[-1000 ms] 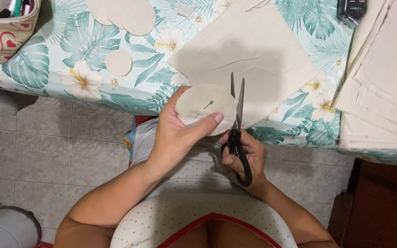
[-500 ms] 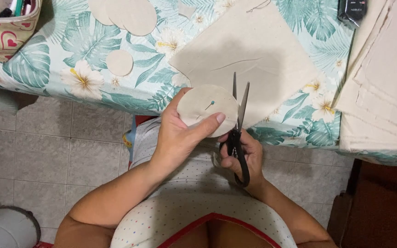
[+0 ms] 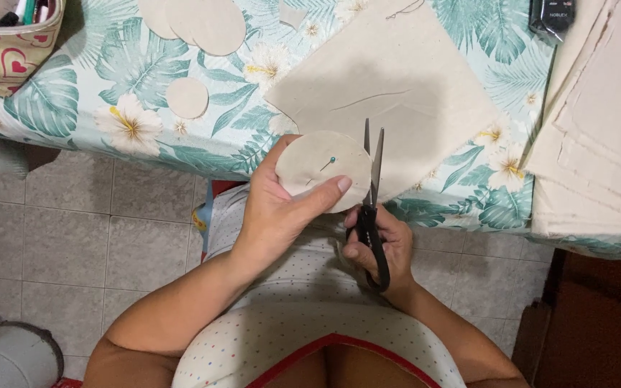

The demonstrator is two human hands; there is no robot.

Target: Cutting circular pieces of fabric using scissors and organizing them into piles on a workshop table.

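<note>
My left hand (image 3: pixel 282 212) holds a round beige fabric disc (image 3: pixel 318 162) with a green-headed pin stuck through it, thumb pressed on its lower edge. My right hand (image 3: pixel 386 248) grips black-handled scissors (image 3: pixel 370 194), blades pointing up and slightly apart at the disc's right edge. Both hands are at the near edge of a table covered with a leaf-and-flower cloth (image 3: pixel 131 122). A large beige fabric piece (image 3: pixel 411 93) with a curved cut-out lies just behind the disc.
Cut beige circles (image 3: pixel 203 25) and a smaller circle (image 3: pixel 187 97) lie on the table to the left. A heart-patterned pouch (image 3: pixel 8 43) sits far left. Stacked beige fabric (image 3: pixel 598 136) fills the right side. Grey floor tiles (image 3: pixel 73 237) and a grey bucket (image 3: pixel 12 356) are below.
The scissors have shifted slightly right along the disc's edge, and the disc has turned a little in my left hand.
</note>
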